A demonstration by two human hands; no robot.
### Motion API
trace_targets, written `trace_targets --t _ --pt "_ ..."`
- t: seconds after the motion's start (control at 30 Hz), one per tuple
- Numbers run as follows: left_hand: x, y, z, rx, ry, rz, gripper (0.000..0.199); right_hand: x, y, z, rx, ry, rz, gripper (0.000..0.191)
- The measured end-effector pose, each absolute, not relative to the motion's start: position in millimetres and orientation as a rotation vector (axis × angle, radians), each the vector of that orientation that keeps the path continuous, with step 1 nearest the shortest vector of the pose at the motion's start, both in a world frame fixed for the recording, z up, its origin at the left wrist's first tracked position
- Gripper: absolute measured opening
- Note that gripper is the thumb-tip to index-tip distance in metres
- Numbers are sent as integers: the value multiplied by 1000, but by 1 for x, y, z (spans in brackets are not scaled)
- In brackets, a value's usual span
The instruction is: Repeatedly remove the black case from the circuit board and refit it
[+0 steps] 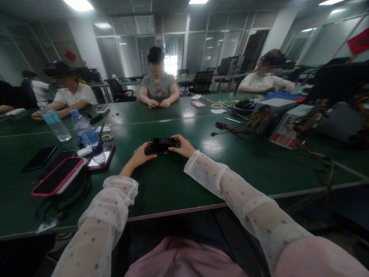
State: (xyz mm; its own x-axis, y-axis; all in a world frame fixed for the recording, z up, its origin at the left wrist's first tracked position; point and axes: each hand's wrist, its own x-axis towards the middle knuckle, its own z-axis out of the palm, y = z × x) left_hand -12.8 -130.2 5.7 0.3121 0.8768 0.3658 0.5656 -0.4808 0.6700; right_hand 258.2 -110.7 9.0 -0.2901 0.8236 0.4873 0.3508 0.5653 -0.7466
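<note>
A small black boxy device (pixel 161 146) is held between my two hands, just above or on the green table in front of me; its exact kind is too dark to make out. My left hand (pixel 139 156) grips its left end, thumb along the near side. At the right end, my right hand (pixel 183 147) has its fingers wrapped round the edge and its thumb on the near face. Left of my hands lie a phone in a red case (pixel 102 157) and a larger pink-rimmed phone-like device (pixel 58 176).
Two water bottles (pixel 84 127) stand at the left, near a dark phone (pixel 39 158) and black cables (pixel 74 197). On the right are metal power supply boxes (pixel 286 129) with bundled wires (pixel 256 121). Several people sit around the green table (pixel 177 192).
</note>
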Motion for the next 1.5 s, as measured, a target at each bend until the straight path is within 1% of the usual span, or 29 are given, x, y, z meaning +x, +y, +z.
trace_targets --t 0.13,0.37,0.63,0.83,1.0,1.13,1.3,1.5 --pt "-13 -130 5 2183 1296 986 74 261 -109 9 -966 -1929 589 58" --pt "-11 -133 10 2142 1350 981 67 263 -104 7 -948 -1867 707 60" --pt "-12 -128 5 2142 1336 984 67 267 -97 0 -940 -1859 774 61" --pt "-15 -122 -1 2167 1325 1007 72 265 -99 -5 -979 -1945 804 60" --pt "-12 -127 4 2142 1354 987 82 264 -101 -4 -960 -1949 777 59" --pt "-9 -131 8 2082 1432 952 76 263 -105 0 -932 -1966 811 62" --pt "-7 -140 18 2079 1332 946 64 263 -112 9 -849 -1999 951 64" --pt "-8 -142 24 2034 1319 905 63 264 -110 11 -860 -2008 1038 68"
